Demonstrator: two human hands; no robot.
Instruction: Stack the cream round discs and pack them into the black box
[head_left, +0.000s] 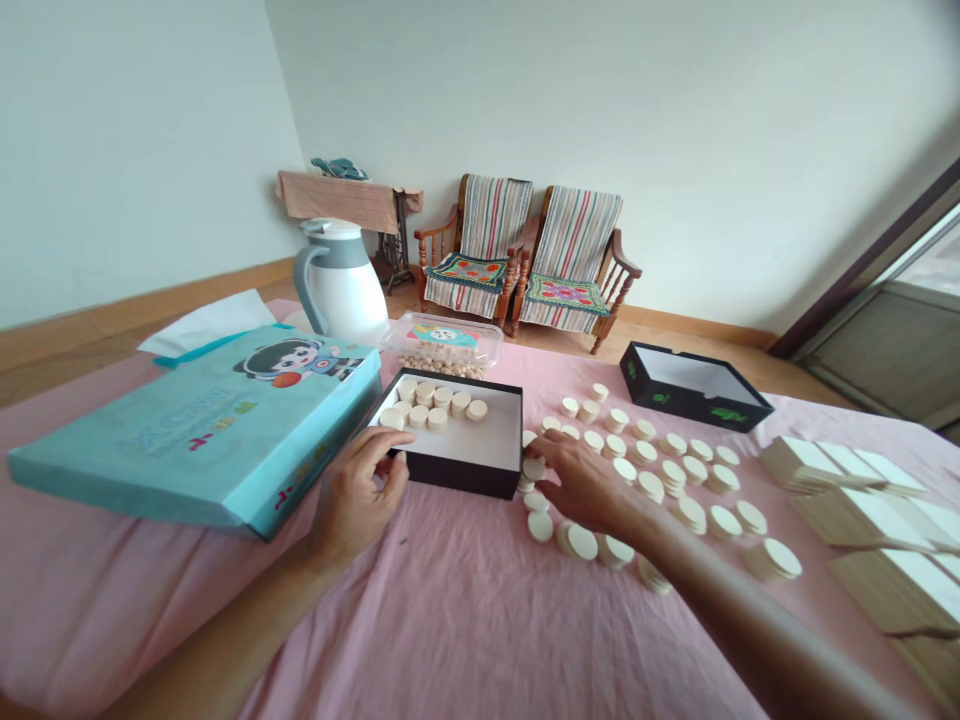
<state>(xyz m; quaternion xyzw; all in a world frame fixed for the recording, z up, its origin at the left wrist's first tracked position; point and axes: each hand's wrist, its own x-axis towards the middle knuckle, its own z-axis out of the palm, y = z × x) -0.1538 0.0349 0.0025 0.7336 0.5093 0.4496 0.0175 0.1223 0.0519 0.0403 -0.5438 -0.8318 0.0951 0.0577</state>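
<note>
A shallow black box (457, 475) with a white inside stands before me. Several short stacks of pale round wooden discs (438, 419) sit in its back left part. My left hand (367, 490) holds the box at its front left corner, index finger over the rim and thumb by the front wall. Just beyond the box's right wall, my right hand (585, 480) has its fingers closed around a small stack of wooden discs (533, 469), partly hidden by the fingers. More disc stacks (651, 487) spread in rows around and behind that hand.
A light blue carton (187, 430) lies at left, near a white and grey jug (346, 290). Behind the box is a clear plastic container (442, 345) of small beads. A black lid or box (694, 390) and stacked wooden squares (862, 510) are at right.
</note>
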